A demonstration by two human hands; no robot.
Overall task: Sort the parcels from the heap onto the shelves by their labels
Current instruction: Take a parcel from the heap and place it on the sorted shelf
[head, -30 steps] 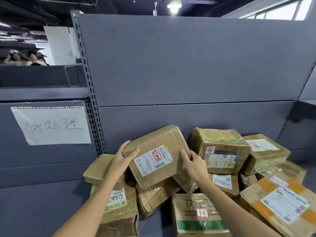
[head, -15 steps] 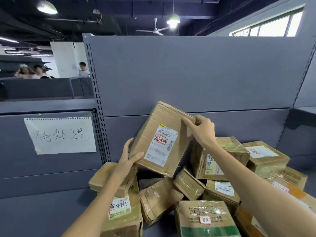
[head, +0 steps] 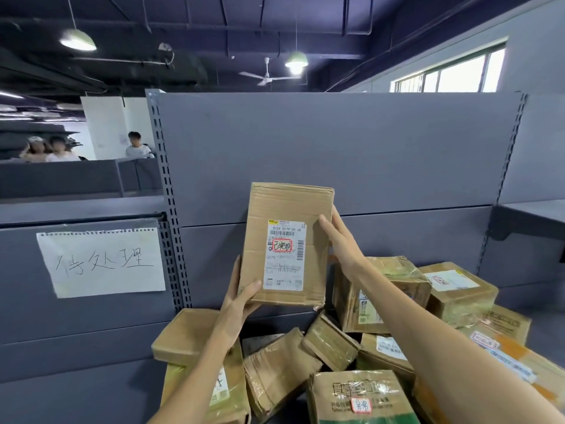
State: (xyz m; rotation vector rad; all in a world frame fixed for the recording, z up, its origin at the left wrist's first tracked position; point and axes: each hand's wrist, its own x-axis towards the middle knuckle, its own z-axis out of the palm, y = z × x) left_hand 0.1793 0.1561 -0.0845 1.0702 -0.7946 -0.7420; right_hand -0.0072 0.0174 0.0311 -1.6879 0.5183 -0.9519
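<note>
Now you hold the parcel point(head: 286, 244) upright above the heap point(head: 351, 347), left hand point(head: 241, 301) gripping its bottom corner, right hand point(head: 337, 240) flat against its side; label-reading step, so next match it to a shelf.

Fine print on the white shipping label point(head: 284, 255) of the upright brown cardboard parcel point(head: 286, 244) between the hands blurred, lowest heap boxes point(head: 360, 399) under the forearms cut by the bottom edge

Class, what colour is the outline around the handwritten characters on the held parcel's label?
Red, on the white shipping label of the brown cardboard parcel; head view.
</note>
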